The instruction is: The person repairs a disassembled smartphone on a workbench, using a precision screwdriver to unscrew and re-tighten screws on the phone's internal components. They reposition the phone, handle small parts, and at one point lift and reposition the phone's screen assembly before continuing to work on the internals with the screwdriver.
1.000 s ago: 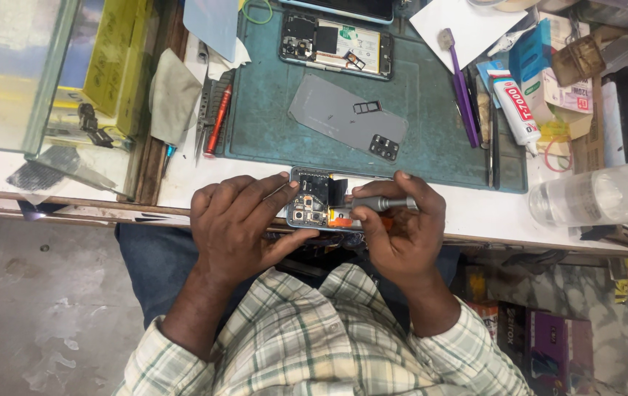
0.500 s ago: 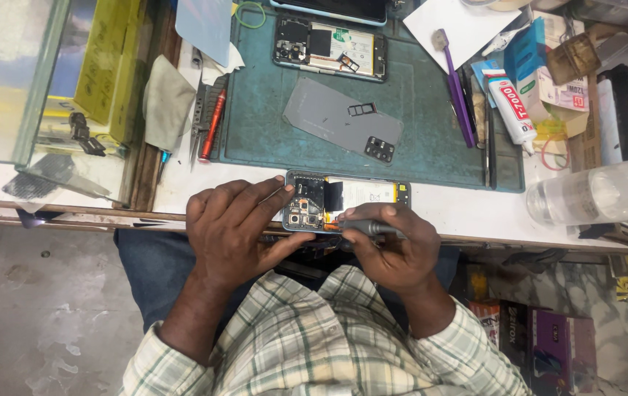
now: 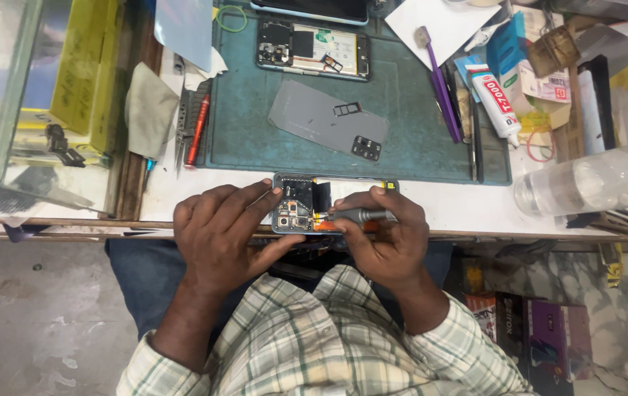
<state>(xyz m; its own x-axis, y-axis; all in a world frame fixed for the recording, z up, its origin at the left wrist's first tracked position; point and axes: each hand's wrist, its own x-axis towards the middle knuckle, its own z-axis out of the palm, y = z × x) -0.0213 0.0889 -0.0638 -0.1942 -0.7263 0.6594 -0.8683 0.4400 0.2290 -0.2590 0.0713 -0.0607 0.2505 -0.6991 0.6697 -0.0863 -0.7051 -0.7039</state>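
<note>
- Head view: the left hand (image 3: 222,231) is pressing flat on an opened phone (image 3: 306,204) lying at the near edge of the worktop (image 3: 468,209), its fingers (image 3: 259,199) spread over the left end and gripping it steady.
- The right hand (image 3: 387,238) is closing its fingers round a slim grey screwdriver (image 3: 361,215), tip pointing into the phone's exposed boards.
- The phone is looking light, stiff and thin, yet fragile inside: bare circuit parts, a black ribbon and small metal shields are showing. Holding it by the rigid outer frame, not the innards, seems safest.
- The screwdriver is looking hard and smooth, its barrel the place to pinch.
- Further back, a matte grey back cover (image 3: 326,125) is lying flat on a teal mat (image 3: 255,139), with a second opened phone (image 3: 312,48) beyond it.
- A clear plastic bottle (image 3: 592,180) is lying on its side at the right.
</note>
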